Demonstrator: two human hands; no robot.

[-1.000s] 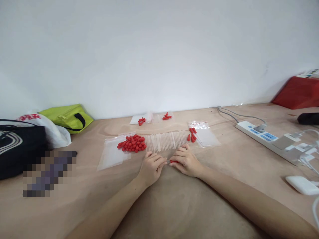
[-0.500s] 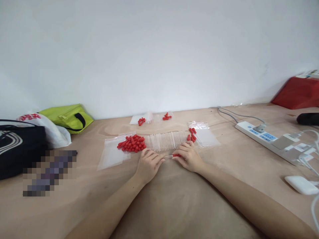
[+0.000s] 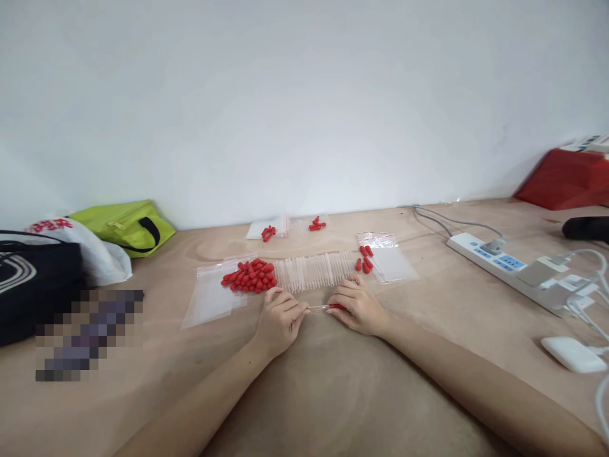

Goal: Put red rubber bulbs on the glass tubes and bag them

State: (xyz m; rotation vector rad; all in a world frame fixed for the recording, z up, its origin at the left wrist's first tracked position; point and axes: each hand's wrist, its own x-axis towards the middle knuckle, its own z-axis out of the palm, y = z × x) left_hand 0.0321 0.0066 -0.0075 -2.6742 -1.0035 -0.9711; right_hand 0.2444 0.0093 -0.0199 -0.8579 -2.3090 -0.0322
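Between my hands, low over the table, lies a thin clear glass dropper tube (image 3: 318, 308), roughly level. My left hand (image 3: 281, 322) pinches its left end. Closed on the red rubber bulb (image 3: 337, 306) at the tube's right end is my right hand (image 3: 359, 308), whose fingers partly cover the bulb; how far the tube sits inside it is hidden. Just beyond the hands stretches a row of clear tubes (image 3: 314, 271). A heap of red bulbs (image 3: 250, 275) is left of that row, and several loose red bulbs (image 3: 365, 260) lie at its right end.
Clear zip bags lie at left (image 3: 209, 298) and right (image 3: 394, 261). Farther back are more bags with small red pieces (image 3: 269, 233). A power strip (image 3: 499, 260) with cables and a white charger (image 3: 573, 354) occupy the right. Bags, including a lime-green one (image 3: 124, 225), stand left.
Both hands have come slightly nearer to me with the tube and bulb. The left fingertips are a little farther left, so more of the tube shows between the hands.
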